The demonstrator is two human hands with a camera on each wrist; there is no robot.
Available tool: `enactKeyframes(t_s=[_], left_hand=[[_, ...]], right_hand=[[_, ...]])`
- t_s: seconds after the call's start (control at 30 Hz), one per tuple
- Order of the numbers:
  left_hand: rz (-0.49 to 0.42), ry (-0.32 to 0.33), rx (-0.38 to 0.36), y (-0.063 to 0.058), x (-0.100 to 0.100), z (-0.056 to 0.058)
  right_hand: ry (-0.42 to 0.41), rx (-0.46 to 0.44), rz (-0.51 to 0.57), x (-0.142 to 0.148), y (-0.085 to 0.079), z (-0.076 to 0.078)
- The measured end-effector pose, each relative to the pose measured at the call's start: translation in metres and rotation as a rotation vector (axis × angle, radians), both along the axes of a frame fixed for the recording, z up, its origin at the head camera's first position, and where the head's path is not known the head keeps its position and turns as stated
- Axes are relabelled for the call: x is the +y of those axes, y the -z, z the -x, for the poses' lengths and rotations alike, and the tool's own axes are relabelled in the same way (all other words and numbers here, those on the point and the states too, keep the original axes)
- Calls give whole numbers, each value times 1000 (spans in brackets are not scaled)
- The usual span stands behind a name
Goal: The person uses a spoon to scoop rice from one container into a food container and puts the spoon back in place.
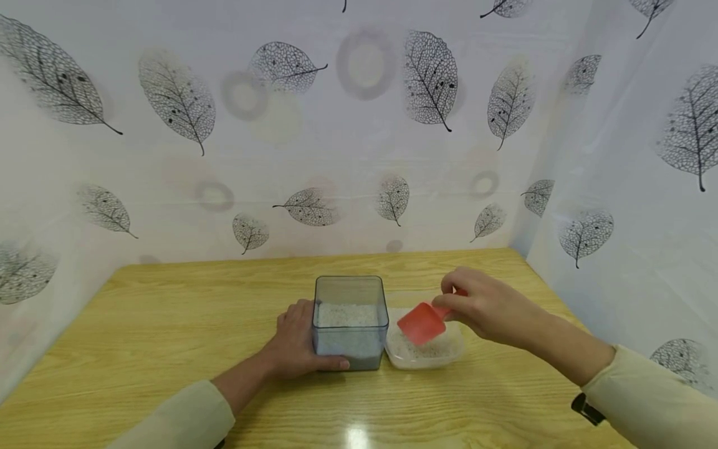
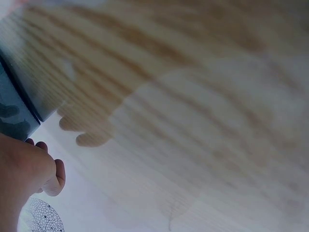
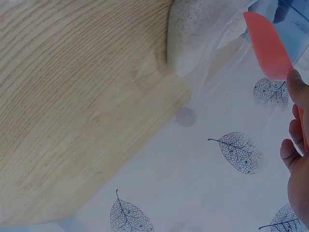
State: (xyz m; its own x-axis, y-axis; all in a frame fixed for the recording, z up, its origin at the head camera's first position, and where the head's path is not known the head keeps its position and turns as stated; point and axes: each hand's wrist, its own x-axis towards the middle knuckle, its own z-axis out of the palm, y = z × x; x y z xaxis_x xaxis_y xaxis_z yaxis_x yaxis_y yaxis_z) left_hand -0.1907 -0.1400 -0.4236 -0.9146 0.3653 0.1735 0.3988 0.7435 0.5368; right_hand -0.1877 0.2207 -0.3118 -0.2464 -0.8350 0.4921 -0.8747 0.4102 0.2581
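A clear, grey-tinted square container (image 1: 350,349), partly filled with pale grains (image 1: 348,315), stands upright on the table. My left hand (image 1: 297,346) holds it from the left, with the thumb across its lower front; some fingers are hidden beside it. My right hand (image 1: 485,305) grips the handle of a red scoop (image 1: 422,323), tilted above a shallow clear plastic tub (image 1: 449,360). Pale grains also lie in this tub, just right of the container. In the right wrist view the scoop (image 3: 268,48) appears edge-on, so its contents cannot be seen.
The wood-grain table (image 1: 185,324) extends on both sides of the containers. A pale curtain with leaf prints (image 1: 348,149) hangs behind it and along the sides. A dark band (image 1: 587,410) shows at the right sleeve.
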Motion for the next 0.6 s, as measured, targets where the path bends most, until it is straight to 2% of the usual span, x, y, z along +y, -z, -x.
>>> enactKeyframes(t_s=[0.17,0.43,0.6], left_hand=[[6,0,3,0,0,0],[1,3,7,-1,0,-1],[-1,4,16,-1,0,-1]], right_hand=[[41,6,60,3,-4,3],[168,40,141,4,-25,5],[199,41,183,-1,-36,4]])
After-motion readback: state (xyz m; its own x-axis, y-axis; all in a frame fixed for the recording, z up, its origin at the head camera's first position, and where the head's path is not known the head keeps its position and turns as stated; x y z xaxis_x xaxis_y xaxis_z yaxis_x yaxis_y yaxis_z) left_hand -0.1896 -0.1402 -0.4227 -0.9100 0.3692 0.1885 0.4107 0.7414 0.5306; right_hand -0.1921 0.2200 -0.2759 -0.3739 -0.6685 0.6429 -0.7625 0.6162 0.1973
